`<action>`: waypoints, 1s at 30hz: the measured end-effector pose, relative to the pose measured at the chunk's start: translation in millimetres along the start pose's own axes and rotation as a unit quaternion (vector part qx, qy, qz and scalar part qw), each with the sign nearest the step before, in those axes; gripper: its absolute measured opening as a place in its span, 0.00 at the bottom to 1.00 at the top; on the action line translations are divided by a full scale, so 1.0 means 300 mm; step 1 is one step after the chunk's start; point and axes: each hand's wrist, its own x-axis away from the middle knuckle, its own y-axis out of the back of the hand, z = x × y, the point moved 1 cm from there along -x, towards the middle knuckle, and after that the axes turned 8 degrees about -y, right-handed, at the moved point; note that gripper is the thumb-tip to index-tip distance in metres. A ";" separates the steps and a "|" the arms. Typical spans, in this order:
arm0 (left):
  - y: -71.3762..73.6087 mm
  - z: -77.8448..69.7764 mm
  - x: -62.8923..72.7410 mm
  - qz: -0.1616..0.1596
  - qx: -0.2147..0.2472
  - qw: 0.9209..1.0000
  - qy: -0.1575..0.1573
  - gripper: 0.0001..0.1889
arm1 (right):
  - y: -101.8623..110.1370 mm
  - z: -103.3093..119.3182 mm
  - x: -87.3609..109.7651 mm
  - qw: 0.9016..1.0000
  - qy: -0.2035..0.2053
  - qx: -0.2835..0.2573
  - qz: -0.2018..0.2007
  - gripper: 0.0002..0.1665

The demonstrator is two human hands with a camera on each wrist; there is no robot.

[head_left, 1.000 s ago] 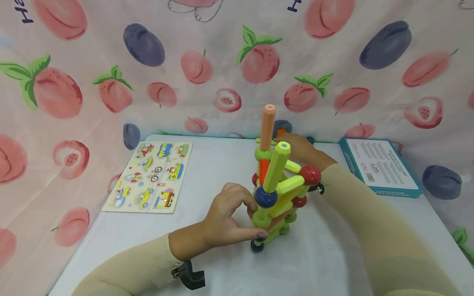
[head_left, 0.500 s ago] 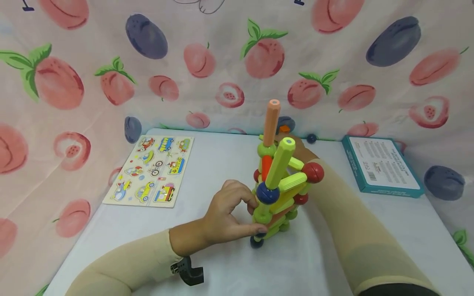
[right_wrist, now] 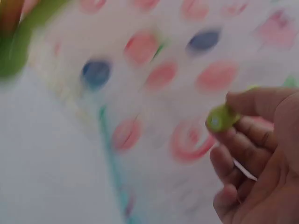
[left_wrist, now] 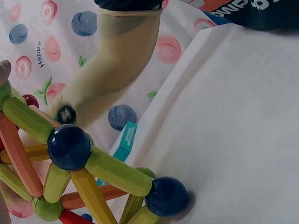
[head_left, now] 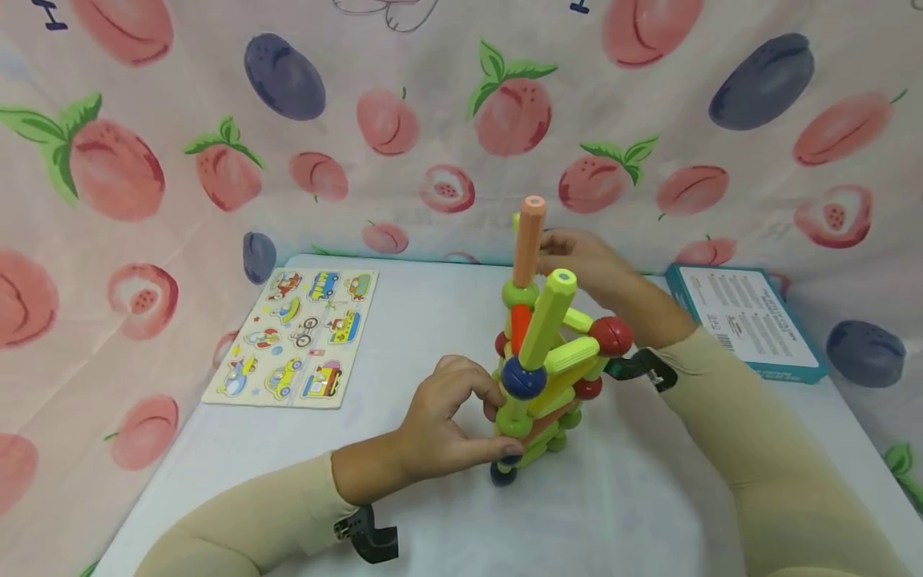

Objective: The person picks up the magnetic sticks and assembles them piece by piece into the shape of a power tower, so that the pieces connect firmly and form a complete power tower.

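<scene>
A tall structure of magnetic rods and balls point(head_left: 555, 385) stands on the white table, with green, blue and red balls. An orange rod point(head_left: 530, 240) and a yellow-green rod point(head_left: 548, 320) stick up from its top. My left hand point(head_left: 447, 425) grips its near left edge, thumb at a low blue ball and fingers curled behind. In the left wrist view, two blue balls point(left_wrist: 70, 147) join green rods. Behind the structure my right hand point(head_left: 591, 264) is raised, pinching a yellow-green rod point(right_wrist: 220, 118) between thumb and fingers, its round end showing in the right wrist view.
A picture puzzle board point(head_left: 292, 336) lies at the table's back left. A teal box point(head_left: 757, 320) with a white label lies at the back right. The fruit-print cloth point(head_left: 447, 120) hangs behind the table. A dark item with white lettering point(left_wrist: 261, 14) shows in the left wrist view.
My right hand was low behind the structure, near an orange piece and a blue ball; it has risen with a yellow-green rod. My left hand keeps its grip.
</scene>
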 end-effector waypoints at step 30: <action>0.089 0.067 -0.151 -0.059 0.094 0.987 0.113 0.24 | 0.137 0.075 0.332 0.960 0.196 -0.129 -0.154 0.15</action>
